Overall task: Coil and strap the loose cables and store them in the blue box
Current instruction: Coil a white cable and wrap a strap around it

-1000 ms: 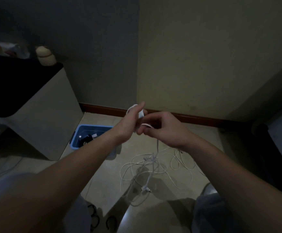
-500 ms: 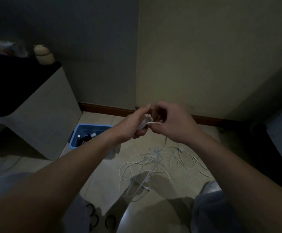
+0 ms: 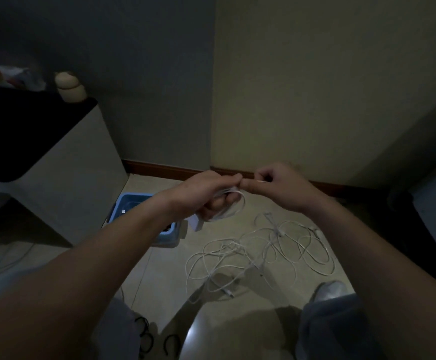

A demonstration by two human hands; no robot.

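**Step in hand (judged):** winding one white cable into a bundle, strapping not yet begun.
- Handling: hold the loops even and the same width, with the left fingers clamped across them so none springs out.
- The right hand should feed the tail with light tension, then tuck the end flat against the bundle before any strap goes round.
- Risk: a slack grip lets the turns spill back onto the heap below.

**Items, largest first**
1. Floor (image 3: 159,268): pale tile that carries all the items below.
2. Loose cables (image 3: 263,252): thin, white and tangled in overlapping loops on the floor, near and right of centre. Several plugs show among them. Not yet coiled.
3. Blue box (image 3: 129,201): open-topped, on the floor to the left beside the counter (image 3: 55,162), and partly hidden by the left forearm. Small dark and white items lie inside.
4. Left hand (image 3: 206,193): fingers curled round the coil, held above the floor between the box and the heap.
5. Right hand (image 3: 284,188): just right of the left hand, with thumb and finger pinching a small pale piece (image 3: 262,181). This is likely the cable's end, but the light is too dim to be sure.
6. Coil (image 3: 239,207): a few thin white turns drooping from the left hand. A white tab (image 3: 197,223) hangs below it, and whether it is a plug or a strap cannot be told.
7. Dark loops (image 3: 144,336): on the near floor by the knees, possibly straps.
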